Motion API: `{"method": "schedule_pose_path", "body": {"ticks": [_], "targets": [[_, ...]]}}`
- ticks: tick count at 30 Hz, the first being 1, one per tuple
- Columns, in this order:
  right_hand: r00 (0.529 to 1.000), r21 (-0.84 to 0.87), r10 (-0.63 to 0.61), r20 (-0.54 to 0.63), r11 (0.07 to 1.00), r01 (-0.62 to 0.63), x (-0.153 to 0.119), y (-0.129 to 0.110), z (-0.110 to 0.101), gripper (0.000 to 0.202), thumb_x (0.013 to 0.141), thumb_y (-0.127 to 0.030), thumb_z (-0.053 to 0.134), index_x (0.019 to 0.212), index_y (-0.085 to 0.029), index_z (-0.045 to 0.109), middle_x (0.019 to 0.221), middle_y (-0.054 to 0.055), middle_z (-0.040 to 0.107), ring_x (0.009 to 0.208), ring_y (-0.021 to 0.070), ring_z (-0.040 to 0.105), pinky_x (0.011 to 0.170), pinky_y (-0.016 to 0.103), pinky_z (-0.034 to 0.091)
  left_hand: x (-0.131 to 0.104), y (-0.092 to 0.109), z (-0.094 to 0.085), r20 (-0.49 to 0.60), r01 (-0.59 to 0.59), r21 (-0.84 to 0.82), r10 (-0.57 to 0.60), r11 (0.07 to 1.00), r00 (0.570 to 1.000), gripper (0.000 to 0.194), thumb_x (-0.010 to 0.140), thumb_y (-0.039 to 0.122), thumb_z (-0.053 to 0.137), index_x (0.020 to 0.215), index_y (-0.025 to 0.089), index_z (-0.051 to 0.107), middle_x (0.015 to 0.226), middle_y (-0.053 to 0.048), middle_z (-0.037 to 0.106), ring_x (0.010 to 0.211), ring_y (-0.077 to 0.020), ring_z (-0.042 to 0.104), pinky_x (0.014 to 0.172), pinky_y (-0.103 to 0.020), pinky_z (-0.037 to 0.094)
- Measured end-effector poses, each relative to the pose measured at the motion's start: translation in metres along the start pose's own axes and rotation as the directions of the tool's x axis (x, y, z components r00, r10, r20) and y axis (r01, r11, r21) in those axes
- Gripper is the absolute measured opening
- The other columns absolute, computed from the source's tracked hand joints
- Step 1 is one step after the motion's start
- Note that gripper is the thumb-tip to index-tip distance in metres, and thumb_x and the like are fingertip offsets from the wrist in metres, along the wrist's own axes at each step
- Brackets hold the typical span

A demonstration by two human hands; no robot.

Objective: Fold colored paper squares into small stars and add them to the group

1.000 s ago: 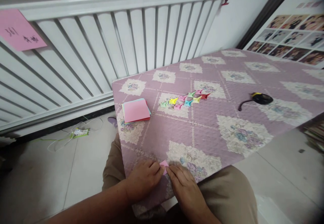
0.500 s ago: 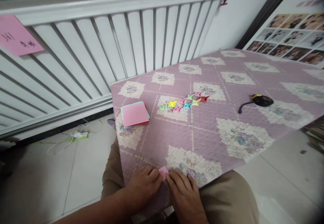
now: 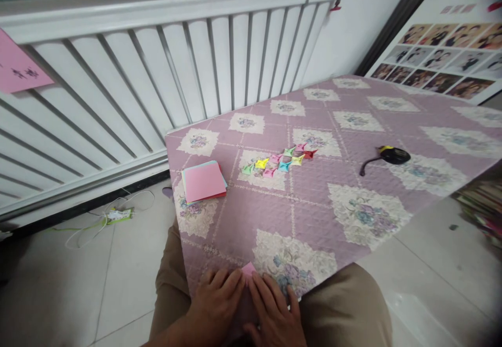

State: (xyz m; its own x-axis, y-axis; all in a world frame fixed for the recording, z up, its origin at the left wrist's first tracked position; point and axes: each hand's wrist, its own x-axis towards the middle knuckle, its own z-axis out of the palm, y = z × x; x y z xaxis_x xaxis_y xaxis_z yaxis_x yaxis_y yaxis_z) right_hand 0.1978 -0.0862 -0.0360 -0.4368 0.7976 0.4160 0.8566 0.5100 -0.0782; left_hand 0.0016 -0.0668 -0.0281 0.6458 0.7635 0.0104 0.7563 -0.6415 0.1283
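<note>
A small pink piece of folded paper (image 3: pixel 248 269) lies at the near edge of the table, its pointed tip showing between my two hands. My left hand (image 3: pixel 217 297) presses its left side, fingers bent together over it. From the right, my right hand (image 3: pixel 274 302) holds the other side under its fingertips, the fingers fairly straight and close together. Most of the paper is hidden by the fingers. Farther off sits a stack of coloured square paper (image 3: pixel 204 181), pink on top. To its right, several small folded paper shapes (image 3: pixel 284 166) stand in two rows.
A purple flowered cloth covers the table (image 3: pixel 251 206). A black and yellow object (image 3: pixel 394 154) with a curved stem lies at the right. Behind stands a white radiator (image 3: pixel 196 65), with a photo board (image 3: pixel 443 12) at the far right. A power strip (image 3: pixel 120 215) and cables lie on the floor.
My left hand has turned so its forearm comes more from below, and the fingers of both hands have shifted on the pink paper. The camera view has moved slightly to the right.
</note>
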Motion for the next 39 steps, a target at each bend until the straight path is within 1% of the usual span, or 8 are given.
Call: {"method": "schedule_pose_path", "body": {"ticks": [5, 8, 11, 15, 21, 27, 33, 39], "targets": [[1.0, 0.017, -0.005, -0.016, 1.0, 0.005, 0.0, 0.003, 0.0, 0.04, 0.081, -0.04, 0.052, 0.118, -0.026, 0.058, 0.118, 0.001, 0.066, 0.104, 0.0279, 0.051, 0.096, 0.047, 0.024, -0.002, 0.001, 0.003, -0.017, 0.022, -0.048, -0.023, 0.999, 1.0, 0.055, 0.09, 0.053, 0.045, 0.132, 0.018, 0.047, 0.128, -0.011, 0.055, 0.104, -0.0278, 0.049, 0.088, -0.042, 0.036], [1.0, 0.067, 0.024, -0.013, 0.997, -0.023, 0.004, 0.005, 0.001, 0.034, 0.085, -0.035, 0.051, 0.117, -0.028, 0.058, 0.114, 0.0, 0.068, 0.1, 0.0258, 0.054, 0.095, 0.046, 0.025, 0.003, 0.0, 0.003, -0.029, 0.063, -0.106, -0.066, 0.992, 0.997, 0.042, 0.091, 0.042, 0.049, 0.13, 0.023, 0.049, 0.124, -0.007, 0.058, 0.103, -0.0258, 0.05, 0.088, -0.04, 0.036], [0.989, 0.17, 0.14, 0.041, 0.975, -0.145, 0.011, 0.006, 0.005, 0.02, 0.088, -0.028, 0.052, 0.105, -0.031, 0.062, 0.101, -0.002, 0.07, 0.093, 0.0224, 0.056, 0.095, 0.044, 0.025, 0.014, 0.001, -0.005, 0.019, 0.167, -0.198, -0.167, 0.966, 0.986, 0.026, 0.091, 0.026, 0.051, 0.116, 0.029, 0.058, 0.115, -0.001, 0.061, 0.098, -0.0212, 0.052, 0.085, -0.035, 0.037], [0.929, 0.226, 0.328, 0.175, 0.905, -0.362, 0.026, 0.006, 0.013, 0.01, 0.083, -0.02, 0.059, 0.076, -0.026, 0.062, 0.082, -0.001, 0.066, 0.083, 0.0214, 0.056, 0.088, 0.042, 0.032, 0.035, 0.004, -0.024, 0.134, 0.313, -0.297, -0.285, 0.902, 0.949, 0.013, 0.09, 0.023, 0.051, 0.089, 0.023, 0.064, 0.099, -0.001, 0.061, 0.091, -0.0183, 0.053, 0.082, -0.03, 0.038], [0.875, 0.157, 0.384, 0.295, 0.884, -0.441, 0.047, 0.013, 0.004, 0.018, 0.079, -0.025, 0.068, 0.095, -0.025, 0.061, 0.091, 0.003, 0.064, 0.088, 0.0238, 0.056, 0.077, 0.036, 0.035, 0.054, 0.0, -0.038, 0.218, 0.45, -0.34, -0.396, 0.826, 0.892, 0.007, 0.086, 0.021, 0.052, 0.089, 0.02, 0.059, 0.094, -0.003, 0.06, 0.088, -0.0183, 0.055, 0.074, -0.028, 0.038], [0.857, 0.123, 0.418, 0.3, 0.874, -0.47, 0.052, 0.012, 0.002, 0.009, 0.076, -0.023, 0.068, 0.078, -0.025, 0.059, 0.085, 0.001, 0.063, 0.087, 0.0236, 0.057, 0.073, 0.034, 0.032, 0.059, -0.005, -0.04, 0.272, 0.436, -0.34, -0.356, 0.833, 0.894, 0.008, 0.08, 0.019, 0.055, 0.088, 0.02, 0.057, 0.096, -0.003, 0.06, 0.089, -0.0196, 0.054, 0.073, -0.028, 0.038], [0.884, 0.261, 0.419, 0.208, 0.847, -0.463, 0.046, 0.008, 0.011, 0.013, 0.073, -0.016, 0.066, 0.074, -0.024, 0.055, 0.075, -0.003, 0.064, 0.08, 0.02, 0.058, 0.072, 0.033, 0.029, 0.056, -0.006, -0.03, 0.217, 0.388, -0.37, -0.328, 0.844, 0.919, 0.007, 0.079, 0.02, 0.056, 0.086, 0.02, 0.059, 0.095, -0.004, 0.059, 0.091, -0.0203, 0.054, 0.075, -0.029, 0.037], [0.904, 0.385, 0.351, 0.244, 0.821, -0.422, 0.044, 0.009, 0.007, 0.017, 0.072, -0.009, 0.063, 0.078, -0.024, 0.056, 0.071, -0.005, 0.062, 0.077, 0.0174, 0.058, 0.077, 0.033, 0.03, 0.048, -0.005, -0.027, 0.139, 0.332, -0.404, -0.302, 0.852, 0.943, 0.003, 0.079, 0.017, 0.056, 0.081, 0.02, 0.058, 0.085, -0.001, 0.061, 0.08, -0.0174, 0.054, 0.069, -0.027, 0.038]]}}
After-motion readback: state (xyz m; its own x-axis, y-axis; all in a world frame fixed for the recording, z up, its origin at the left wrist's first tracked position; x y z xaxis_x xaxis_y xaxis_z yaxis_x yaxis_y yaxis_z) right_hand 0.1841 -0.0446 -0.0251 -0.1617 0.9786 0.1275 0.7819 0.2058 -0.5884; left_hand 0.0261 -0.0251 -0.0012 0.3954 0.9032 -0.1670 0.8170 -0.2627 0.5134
